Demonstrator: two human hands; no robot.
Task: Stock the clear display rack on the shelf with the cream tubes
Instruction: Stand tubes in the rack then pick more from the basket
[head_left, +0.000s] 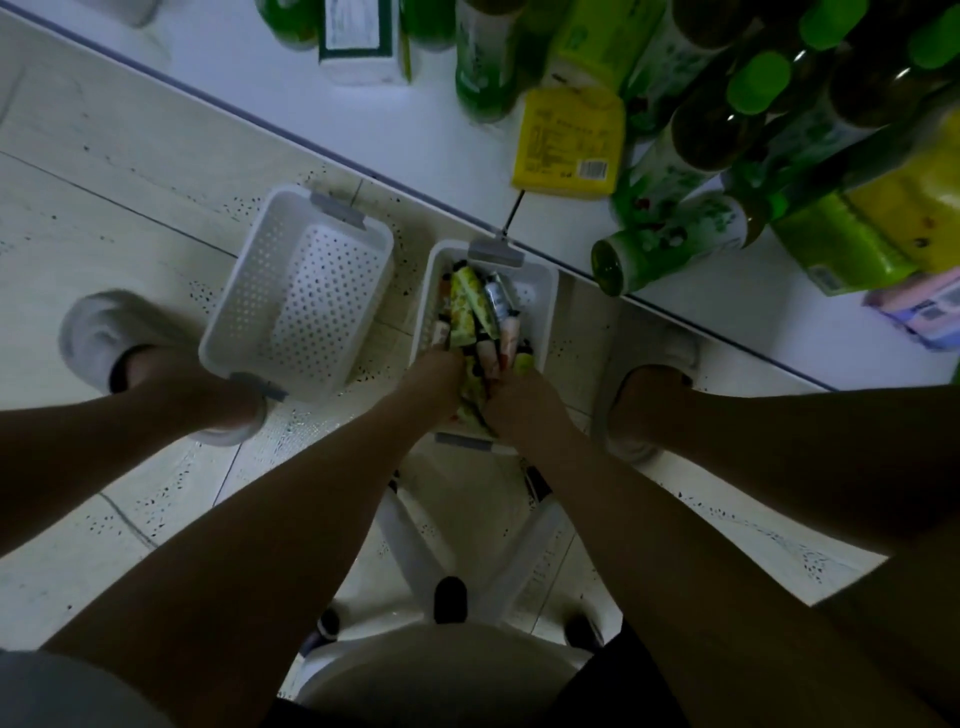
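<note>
Perforated white plastic basket (249, 291)

We look down at the floor (104, 171) between our feet. Two baskets sit side by side there, just before the shelf (415, 130) edge. The left basket (249, 291) lies near our left shoe (98, 332); the right basket (545, 291) lies between it and our right shoe (660, 358) and holds a heap of tubes (467, 306). Both our hands reach into the right basket's near end, left hand (436, 379) beside right hand (519, 400), with tubes between them. On the shelf behind stand bottles (670, 228), with a box (569, 140) to their left and packs (883, 228) to their right. A stool (441, 675) sits beneath us, nearer than the baskets.
</note>
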